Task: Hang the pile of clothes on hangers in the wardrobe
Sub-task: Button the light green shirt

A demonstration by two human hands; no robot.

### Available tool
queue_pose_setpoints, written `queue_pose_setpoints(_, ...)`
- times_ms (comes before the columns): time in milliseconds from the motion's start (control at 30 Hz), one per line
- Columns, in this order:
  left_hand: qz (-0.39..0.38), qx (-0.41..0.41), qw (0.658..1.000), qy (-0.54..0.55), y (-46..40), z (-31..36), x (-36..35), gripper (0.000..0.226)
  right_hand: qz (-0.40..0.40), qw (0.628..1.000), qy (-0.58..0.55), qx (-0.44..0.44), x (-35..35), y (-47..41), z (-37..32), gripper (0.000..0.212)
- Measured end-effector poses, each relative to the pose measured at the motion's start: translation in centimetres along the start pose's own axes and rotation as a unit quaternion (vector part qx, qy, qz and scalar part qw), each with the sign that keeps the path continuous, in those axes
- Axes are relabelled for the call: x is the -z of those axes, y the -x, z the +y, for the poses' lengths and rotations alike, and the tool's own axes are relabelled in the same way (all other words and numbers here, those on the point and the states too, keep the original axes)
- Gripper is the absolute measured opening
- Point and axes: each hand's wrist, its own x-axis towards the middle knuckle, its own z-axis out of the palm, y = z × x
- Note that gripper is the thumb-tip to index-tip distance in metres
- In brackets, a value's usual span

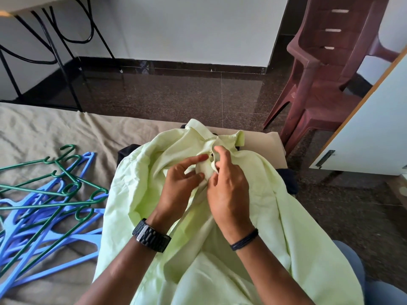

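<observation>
Pale green shirt (pixel 220 216) lies on the bed (pixel 44 128), its placket pinched just below the collar by both the left hand (pixel 178 190) and right hand (pixel 229 194). A slipped button could reopen it. Hangers (pixel 50 205) lie left of the fingers. The button itself is hidden, and dark clothes beneath barely show.

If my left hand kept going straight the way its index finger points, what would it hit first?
Most likely the right hand: the left hand points right along the light green shirt placket toward it, though depth is unclear.
</observation>
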Motion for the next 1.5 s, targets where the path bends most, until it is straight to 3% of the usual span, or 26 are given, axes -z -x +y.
queue_pose_setpoints(67,0.0,-0.017,1.0,0.011,-1.0,0.5,-0.2,0.043,0.017,0.999,0.025,0.029,-0.3,-1.0,0.4,0.058)
queue_pose_setpoints(167,0.011,-0.063,0.989,-0.136,-2.4,0.4,-0.5,0.046,0.013,0.998,0.029,0.052,-1.5,-1.7,1.1,0.061)
queue_pose_setpoints(233,-0.013,-0.032,0.978,-0.206,-3.0,-0.4,-0.2,0.042,-0.009,0.998,0.036,0.057,-2.5,-1.2,1.8,0.064)
queue_pose_setpoints(300,-0.04,0.036,0.979,-0.194,-3.0,-1.4,0.5,0.043,-0.047,0.996,0.03,0.064,-3.4,0.0,2.6,0.064)
queue_pose_setpoints(400,-0.018,0.057,0.98,-0.191,-3.1,-3.0,1.8,0.048,-0.099,0.993,0.002,0.057,-3.9,1.1,3.6,0.059)
queue_pose_setpoints(467,-0.001,0.024,0.968,-0.251,-3.3,-3.4,2.1,0.045,-0.127,0.991,-0.005,0.041,-3.9,0.8,3.8,0.052)
queue_pose_setpoints(600,0.016,-0.061,0.924,-0.378,-3.2,-3.4,1.9,0.041,-0.127,0.982,-0.123,-0.061,-2.3,0.4,3.7,0.034)
queue_pose_setpoints(733,0.081,-0.135,0.887,-0.434,-1.3,-2.1,2.2,0.033,-0.103,0.985,-0.126,-0.061,0.1,1.4,2.9,0.015)
queue_pose_setpoints(800,0.087,-0.121,0.875,-0.46,0.0,-1.6,2.9,0.021,-0.129,0.982,-0.126,-0.049,0.9,2.2,2.1,0.01)
queue_pose_setpoints(933,0.015,-0.013,0.874,-0.485,2.1,-1.0,3.5,0.005,-0.218,0.97,-0.1,-0.047,0.3,3.3,1.6,0.006)
queue_pose_setpoints(1133,-0.006,0.018,0.88,-0.475,2.8,-1.8,2.6,0.01,-0.234,0.964,-0.047,-0.12,-1.1,3.8,2.6,0.011)
queue_pose_setpoints(1300,-0.019,0.018,0.857,-0.515,2.7,-2.9,2.2,0.02,-0.287,0.949,0.016,-0.125,-0.8,3.4,2.5,0.034)
queue_pose_setpoints(1500,-0.042,0.009,0.846,-0.531,2.9,-3.3,2.3,0.029,-0.289,0.95,0.043,-0.11,-1.1,3.3,2.2,0.042)
